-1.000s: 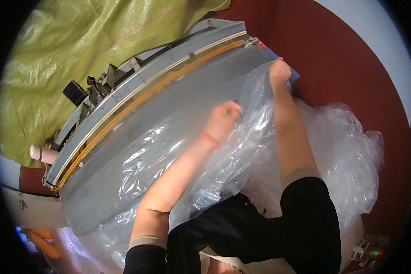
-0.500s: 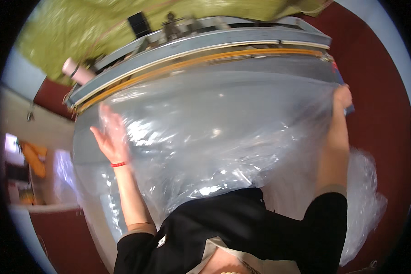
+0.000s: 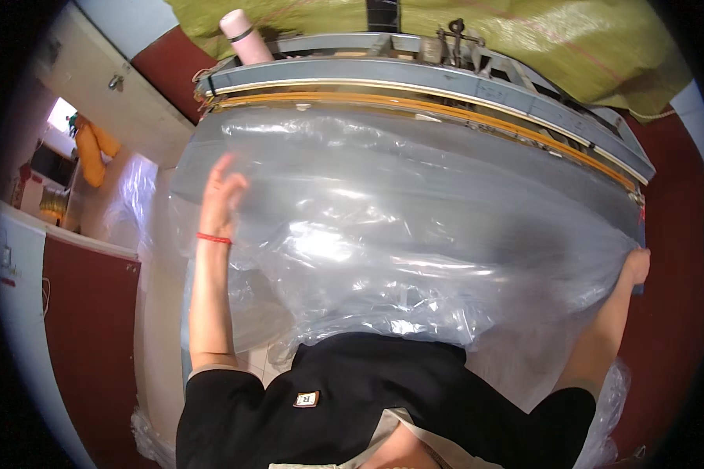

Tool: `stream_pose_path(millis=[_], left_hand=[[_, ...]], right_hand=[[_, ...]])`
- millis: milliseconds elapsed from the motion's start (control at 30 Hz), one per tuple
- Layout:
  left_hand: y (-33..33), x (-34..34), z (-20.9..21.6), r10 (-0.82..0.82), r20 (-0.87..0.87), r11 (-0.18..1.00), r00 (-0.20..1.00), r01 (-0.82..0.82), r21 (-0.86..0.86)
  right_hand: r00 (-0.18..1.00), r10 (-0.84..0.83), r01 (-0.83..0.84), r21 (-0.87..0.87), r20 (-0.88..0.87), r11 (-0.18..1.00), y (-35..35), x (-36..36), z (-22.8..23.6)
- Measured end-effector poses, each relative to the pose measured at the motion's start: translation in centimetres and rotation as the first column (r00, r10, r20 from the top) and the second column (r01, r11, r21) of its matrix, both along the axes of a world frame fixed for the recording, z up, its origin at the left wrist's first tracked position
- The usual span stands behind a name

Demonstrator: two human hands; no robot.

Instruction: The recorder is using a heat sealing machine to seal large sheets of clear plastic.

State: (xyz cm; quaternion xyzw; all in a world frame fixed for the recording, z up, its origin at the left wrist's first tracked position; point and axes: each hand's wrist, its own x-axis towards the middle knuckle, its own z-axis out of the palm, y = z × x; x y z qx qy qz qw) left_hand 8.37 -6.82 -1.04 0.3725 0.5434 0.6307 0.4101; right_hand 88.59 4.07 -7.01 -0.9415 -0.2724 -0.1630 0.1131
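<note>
Head view: a clear plastic sheet (image 3: 383,234) lies across the grey worktop (image 3: 540,168), filling the centre of the frame. Its surface is creased and reflective, with the brightest glare left of centre; its near edge reaches the black shirt (image 3: 383,375) at the lower centre. The right hand (image 3: 638,267), at the right of the frame, is closed in a fist on the sheet's right-hand margin, and folds in the film converge on that grip. The left hand (image 3: 224,195), left of centre, is partly open with fingers apart and curved (motion blur softens their outline). It is positioned over the left part of the sheet; whether it touches the film cannot be determined. A red bracelet (image 3: 213,238) encircles the left wrist.

A grey metal beam (image 3: 352,72) spans the upper part of the frame (its curve is consistent with the fisheye lens), with orange strips (image 3: 352,97) running along its near side. A pink bottle (image 3: 246,37) with a dark band stands tilted behind the beam's left end. A dark metal fitting (image 3: 457,47) is mounted right of centre at the top, before a yellow-green tarpaulin (image 3: 587,47).
</note>
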Motion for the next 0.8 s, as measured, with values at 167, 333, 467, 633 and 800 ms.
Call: stream_pose_path(millis=[167, 333, 467, 633, 800], left_hand=[[-2.3, -1.3, -5.9, 0.048, -0.273, 0.972, 0.961, -0.108, -0.209], [-4.7, -0.7, -6.1, -0.06, -0.536, 0.922, 0.842, -0.159, -0.353], [-4.5, 1.0, -3.8, -0.256, -0.922, 0.907, 0.288, -0.257, -0.333], [1.7, 1.6, -2.9, 0.022, -0.989, 0.972, 0.149, 0.227, 0.056], [6.7, 2.2, -4.6, 0.019, -0.991, 0.98, 0.134, 0.196, 0.045]], right_hand=[[1.0, 0.019, -0.019, 0.009, 0.0, 1.0, 0.1, 0.4, 0.0], [1.0, 0.012, -0.012, -0.009, 0.005, 1.0, 0.3, 1.3, -0.6], [1.0, -0.016, 0.016, -0.006, 0.004, 1.0, 0.4, 1.4, -0.6], [0.998, -0.004, 0.006, 0.042, -0.058, 0.999, 0.1, 1.3, 0.0], [0.938, 0.291, -0.171, 0.48, -0.188, 0.861, -1.8, 10.2, -2.9]])
